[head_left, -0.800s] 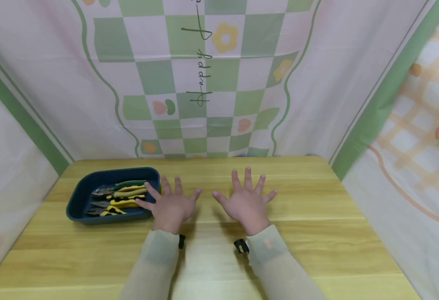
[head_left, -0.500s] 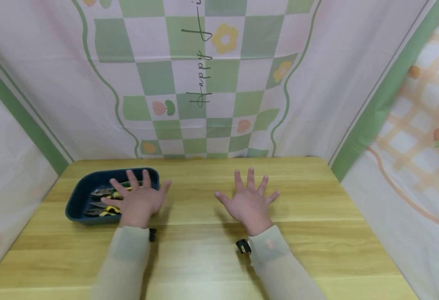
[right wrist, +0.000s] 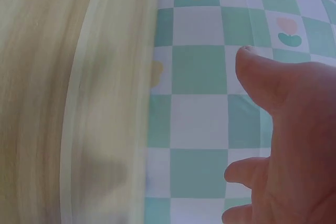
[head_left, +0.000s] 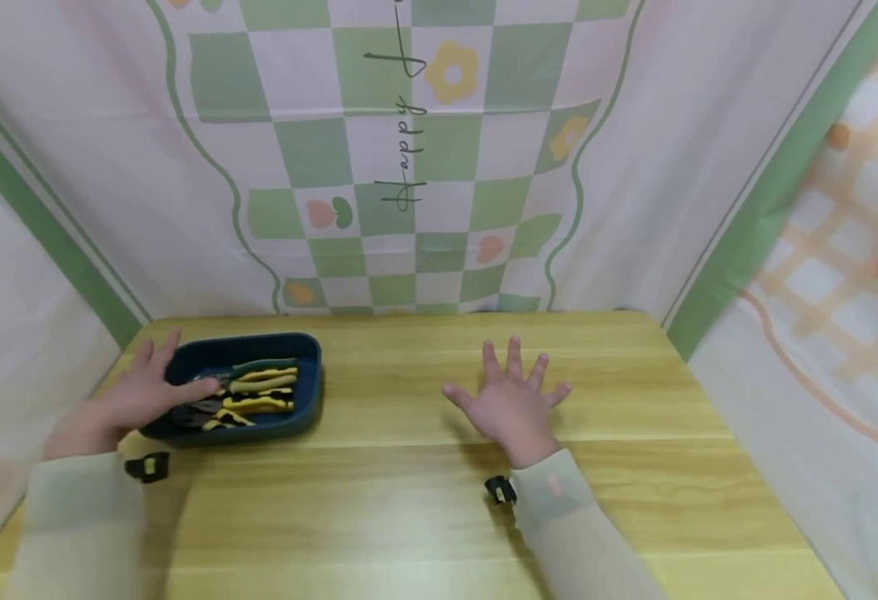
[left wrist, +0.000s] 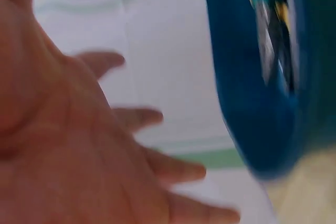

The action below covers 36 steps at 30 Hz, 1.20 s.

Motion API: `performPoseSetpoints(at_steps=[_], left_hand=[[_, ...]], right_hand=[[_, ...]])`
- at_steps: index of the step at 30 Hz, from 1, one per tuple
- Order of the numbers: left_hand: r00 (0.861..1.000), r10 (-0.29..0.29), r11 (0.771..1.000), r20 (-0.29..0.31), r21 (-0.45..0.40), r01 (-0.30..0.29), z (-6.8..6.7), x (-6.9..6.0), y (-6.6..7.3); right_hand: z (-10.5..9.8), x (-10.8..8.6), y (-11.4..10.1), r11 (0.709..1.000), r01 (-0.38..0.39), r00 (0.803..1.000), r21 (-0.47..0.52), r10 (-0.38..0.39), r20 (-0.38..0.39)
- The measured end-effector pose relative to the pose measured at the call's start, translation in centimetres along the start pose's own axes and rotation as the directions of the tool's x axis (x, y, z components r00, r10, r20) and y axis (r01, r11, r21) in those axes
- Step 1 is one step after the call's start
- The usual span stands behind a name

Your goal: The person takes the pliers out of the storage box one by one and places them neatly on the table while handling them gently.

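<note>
A dark blue plastic tray (head_left: 308, 400) stands at the table's left side. Inside lie several pliers (head_left: 258, 403) with yellow, black and green handles, their metal heads toward the left. My left hand (head_left: 134, 396) is at the tray's left end, fingers spread, its thumb reaching over the pliers' heads. In the left wrist view the palm (left wrist: 79, 140) faces the tray wall across a gap, and nothing is held. My right hand (head_left: 515, 408) hovers over the middle right of the table with fingers spread, holding nothing.
The wooden table (head_left: 378, 500) runs back to a checkered curtain (head_left: 378, 150). White cloth with green bands hangs along both sides. A small black device (head_left: 148, 467) sits at the left wrist, and another black device (head_left: 500, 490) at the right.
My left hand has swept left across the tray to its left end, uncovering the pliers' handles. My right hand has shifted slightly to the right.
</note>
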<state>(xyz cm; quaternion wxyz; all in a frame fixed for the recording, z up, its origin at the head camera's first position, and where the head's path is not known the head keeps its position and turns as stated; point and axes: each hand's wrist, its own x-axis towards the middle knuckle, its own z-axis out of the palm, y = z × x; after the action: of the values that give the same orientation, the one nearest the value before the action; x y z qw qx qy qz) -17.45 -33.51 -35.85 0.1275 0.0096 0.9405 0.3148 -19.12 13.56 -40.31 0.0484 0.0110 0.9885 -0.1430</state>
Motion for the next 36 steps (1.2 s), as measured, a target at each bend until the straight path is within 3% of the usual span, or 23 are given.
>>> performPoseSetpoints(at_steps=[5, 8, 12, 15, 21, 29, 36], left_hand=[[0.991, 0.127, 0.978, 0.046, -0.173, -0.117, -1.2, -0.6, -3.3], [0.985, 0.144, 0.965, 0.092, -0.235, -0.119, -1.4, -1.0, -4.5], [0.979, 0.154, 0.961, 0.132, -0.251, -0.117, -0.8, -1.3, -5.8], [0.98, 0.17, 0.968, 0.106, -0.203, -0.146, 0.1, -1.2, -6.6], [0.987, 0.154, 0.985, 0.039, -0.087, -0.15, 1.5, -1.1, -7.7], [0.993, 0.1, 0.995, 0.068, -0.026, -0.098, 1.7, -1.0, -8.4], [0.994, 0.082, 0.996, 0.075, -0.034, -0.08, 1.6, -0.9, -8.5]], right_hand=[[-0.2, 0.0, 0.2, 1.0, 0.011, 1.0, 0.006, -0.011, 0.014], [-0.2, 0.0, 0.3, 1.0, 0.013, 1.0, 0.009, -0.013, 0.029], [-0.2, 0.0, 0.5, 1.0, 0.008, 0.999, 0.025, -0.01, 0.053], [-0.2, 0.1, 0.6, 0.999, 0.006, 0.998, 0.033, -0.008, 0.057], [-0.2, 0.1, 0.5, 0.999, 0.012, 0.998, 0.037, -0.014, 0.056], [-0.1, 0.0, 0.5, 0.999, 0.015, 0.998, 0.04, -0.017, 0.054], [-0.2, 0.0, 0.3, 0.998, 0.017, 0.998, 0.052, -0.02, 0.059]])
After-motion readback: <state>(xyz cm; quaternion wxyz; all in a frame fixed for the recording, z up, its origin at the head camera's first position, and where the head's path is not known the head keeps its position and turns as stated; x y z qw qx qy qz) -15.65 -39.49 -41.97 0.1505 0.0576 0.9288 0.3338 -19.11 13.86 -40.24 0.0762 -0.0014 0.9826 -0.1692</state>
